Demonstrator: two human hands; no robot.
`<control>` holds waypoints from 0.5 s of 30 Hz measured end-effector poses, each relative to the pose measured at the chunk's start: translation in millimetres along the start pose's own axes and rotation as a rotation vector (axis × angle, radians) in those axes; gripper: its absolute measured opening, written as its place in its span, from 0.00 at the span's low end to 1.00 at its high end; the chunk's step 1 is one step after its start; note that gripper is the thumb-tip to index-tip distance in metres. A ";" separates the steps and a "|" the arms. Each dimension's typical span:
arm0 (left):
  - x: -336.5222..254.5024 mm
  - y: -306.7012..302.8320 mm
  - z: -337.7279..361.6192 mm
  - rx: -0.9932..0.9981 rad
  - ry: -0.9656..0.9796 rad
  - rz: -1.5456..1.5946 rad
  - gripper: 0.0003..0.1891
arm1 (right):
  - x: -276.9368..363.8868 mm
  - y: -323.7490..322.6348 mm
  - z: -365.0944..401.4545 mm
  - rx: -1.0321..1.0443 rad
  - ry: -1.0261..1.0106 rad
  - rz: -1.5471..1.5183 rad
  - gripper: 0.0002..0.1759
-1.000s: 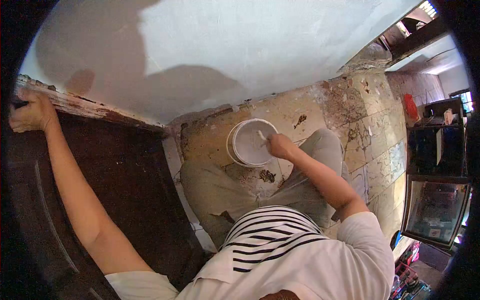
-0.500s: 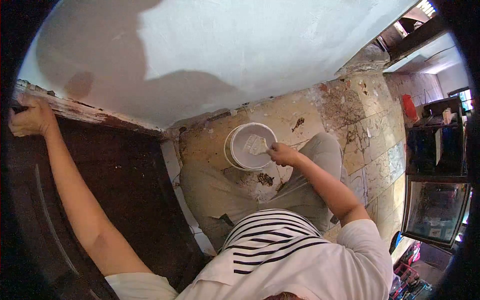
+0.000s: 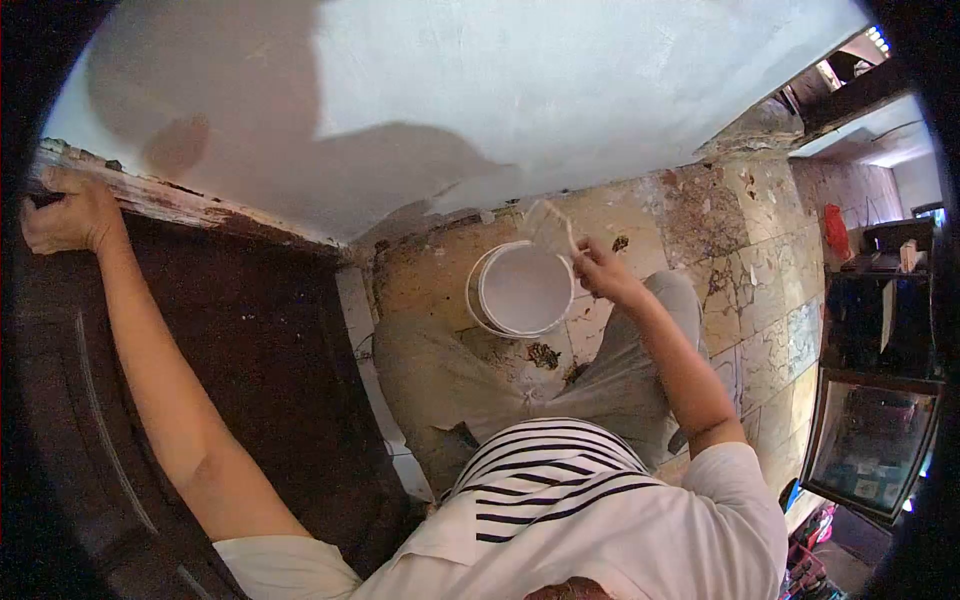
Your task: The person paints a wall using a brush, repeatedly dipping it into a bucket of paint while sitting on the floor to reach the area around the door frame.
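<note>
A wide paintbrush (image 3: 550, 232) is held by its handle in my right hand (image 3: 600, 271), its pale head over the far rim of a white bucket. That bucket (image 3: 482, 300) stands on the floor between my legs, with pale paint (image 3: 525, 288) inside. Far to the left, my left hand (image 3: 72, 213) is closed around the edge of a dark wooden door (image 3: 250, 330), near the worn door frame (image 3: 190, 205). What its fingertips touch is hidden.
A white wall (image 3: 470, 90) rises in front, with my shadow on it. Stained, cracked tiles (image 3: 770, 270) cover the floor. To the right stand a dark glass-fronted cabinet (image 3: 870, 440) and a red item (image 3: 836, 230).
My right hand has lifted the paintbrush out of the bucket and moved it up toward the wall. My left hand keeps its hold on the door edge. The view has shifted slightly.
</note>
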State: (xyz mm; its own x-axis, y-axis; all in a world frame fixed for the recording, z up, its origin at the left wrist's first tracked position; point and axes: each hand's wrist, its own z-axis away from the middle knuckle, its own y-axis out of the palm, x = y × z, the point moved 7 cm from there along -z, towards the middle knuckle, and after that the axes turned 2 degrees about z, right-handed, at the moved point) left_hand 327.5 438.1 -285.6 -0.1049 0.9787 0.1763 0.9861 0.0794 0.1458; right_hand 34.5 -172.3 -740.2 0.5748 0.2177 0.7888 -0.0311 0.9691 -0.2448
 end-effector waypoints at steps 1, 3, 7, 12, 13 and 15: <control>0.5 0.7 0.4 0.001 0.004 -0.004 0.27 | 1.8 -1.5 -9.2 0.005 -0.001 0.000 0.14; -6.5 -6.0 -1.2 -0.032 -0.013 0.036 0.26 | -9.4 -6.8 -32.2 -0.020 0.084 -0.142 0.15; -15.1 -15.4 -4.2 -0.051 -0.030 0.025 0.26 | 11.3 -8.6 -74.5 -0.315 -0.409 0.587 0.20; -4.8 -5.5 -4.9 0.022 0.043 -0.032 0.26 | 2.5 27.6 -135.0 -0.138 -0.342 0.670 0.21; -9.4 -8.5 -7.7 0.022 0.041 -0.028 0.26 | -1.7 33.9 -145.0 -0.137 -0.355 0.690 0.21; -30.4 -28.6 -16.0 -0.201 0.222 0.007 0.27 | 10.6 41.7 -148.7 -0.102 -0.363 0.685 0.23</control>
State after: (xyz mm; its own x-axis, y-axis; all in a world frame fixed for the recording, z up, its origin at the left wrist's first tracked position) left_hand 300.5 403.0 -279.5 -0.1453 0.9119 0.3839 0.9439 0.0115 0.3299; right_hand 160.9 -146.9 -825.8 0.1503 0.8049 0.5741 -0.1971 0.5934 -0.7804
